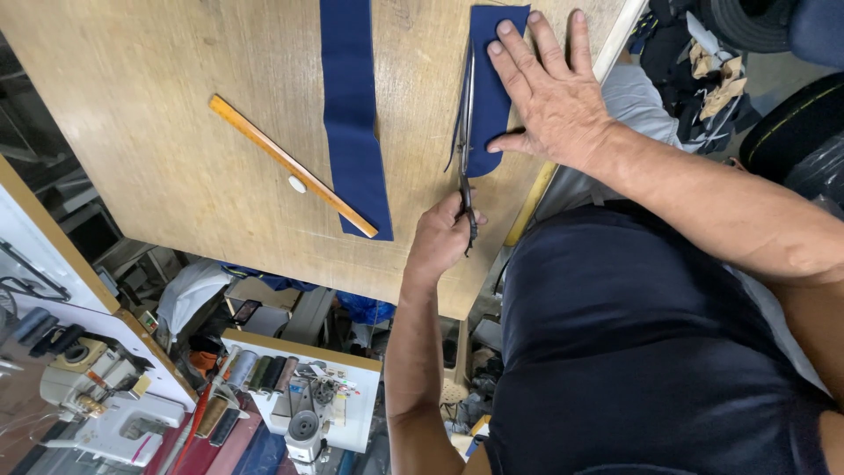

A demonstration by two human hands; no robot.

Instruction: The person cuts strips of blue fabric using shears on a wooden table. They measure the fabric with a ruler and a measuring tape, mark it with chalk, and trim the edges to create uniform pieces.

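The right hand (442, 236) grips scissors (464, 132) cutting a navy cloth piece (492, 62) — the left hand (549, 92) lies open, flat on it.

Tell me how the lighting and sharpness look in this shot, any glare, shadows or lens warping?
Head view: even, soft light, no glare on the wooden table; faint shadows beside the scissors and under the hand pressing the navy fabric piece; hands sharp; wide-angle lens bends the table edges; the sewing machine below sits dimmer and softer.
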